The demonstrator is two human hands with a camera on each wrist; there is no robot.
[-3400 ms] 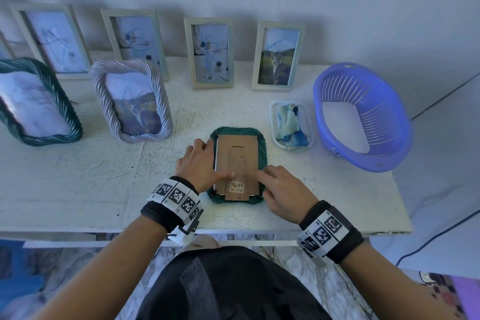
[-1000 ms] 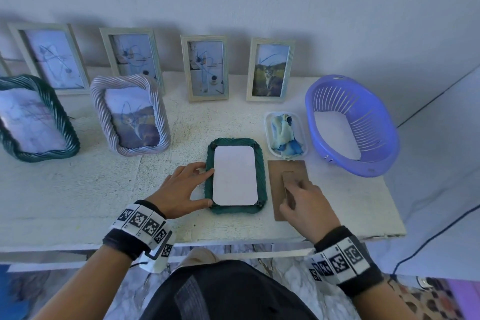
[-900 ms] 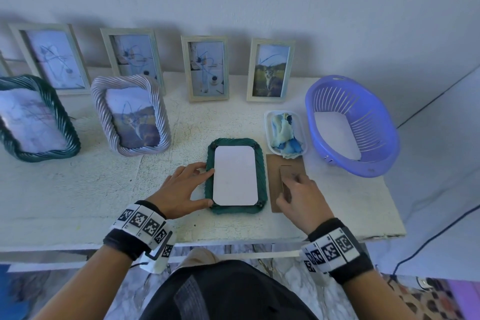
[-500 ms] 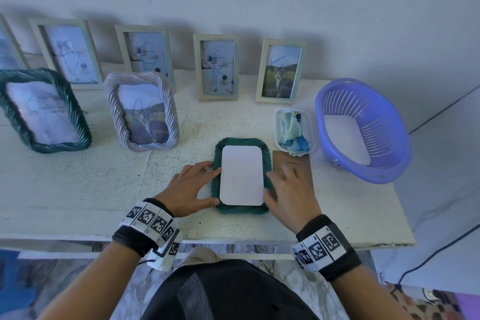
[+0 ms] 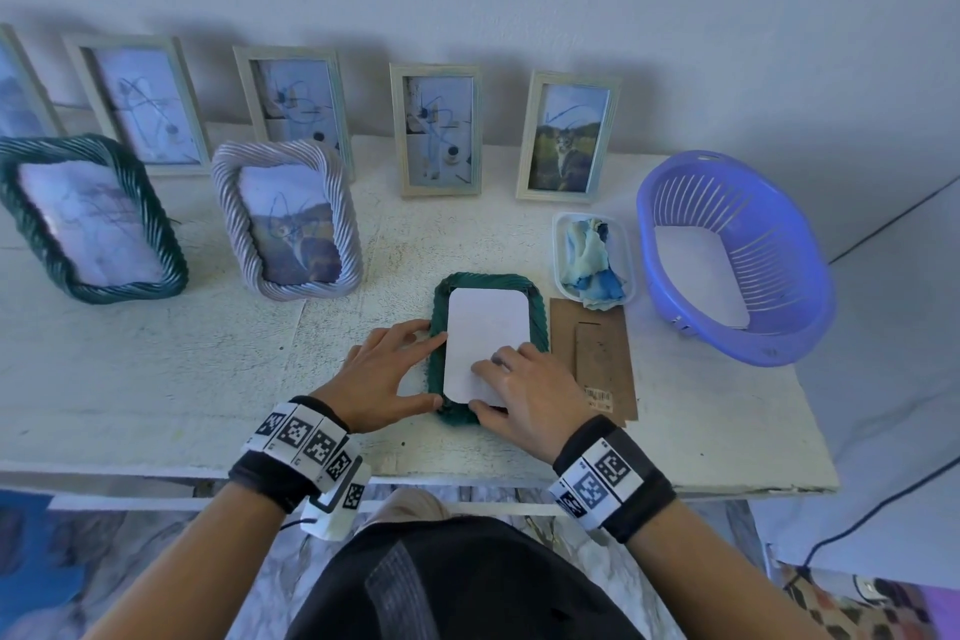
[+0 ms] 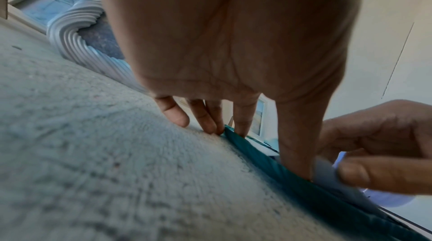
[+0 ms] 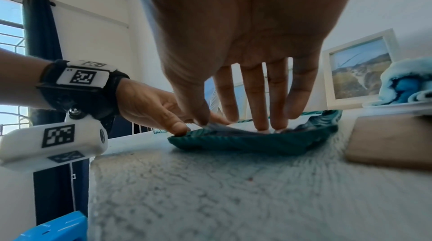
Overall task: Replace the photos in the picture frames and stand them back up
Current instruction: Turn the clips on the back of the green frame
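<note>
A green twisted-rim frame [image 5: 541, 322] [image 7: 245, 143] lies face down near the table's front edge. A white photo [image 5: 485, 322] rests in it, back side up. My left hand [image 5: 387, 372] [image 6: 233, 41] braces the frame's left rim with straight fingers and the thumb at the near-left corner. My right hand [image 5: 524, 390] [image 7: 245, 32] pinches the photo's near edge between thumb and fingers, and that edge [image 6: 325, 174] is raised a little off the frame. The brown cardboard backing [image 5: 597, 353] [image 7: 392, 137] lies flat just right of the frame.
A purple slotted basket [image 5: 727, 182] holding white sheets sits at the right end. A small clear tray with a blue cloth [image 5: 595, 257] lies behind the backing. A white twisted frame [image 5: 285, 218], another green one [image 5: 88, 218] and several pale frames stand along the wall.
My right hand let go of the cardboard backing, left it lying beside the frame, and moved left onto the photo's near edge. The left hand stayed on the frame's rim.
</note>
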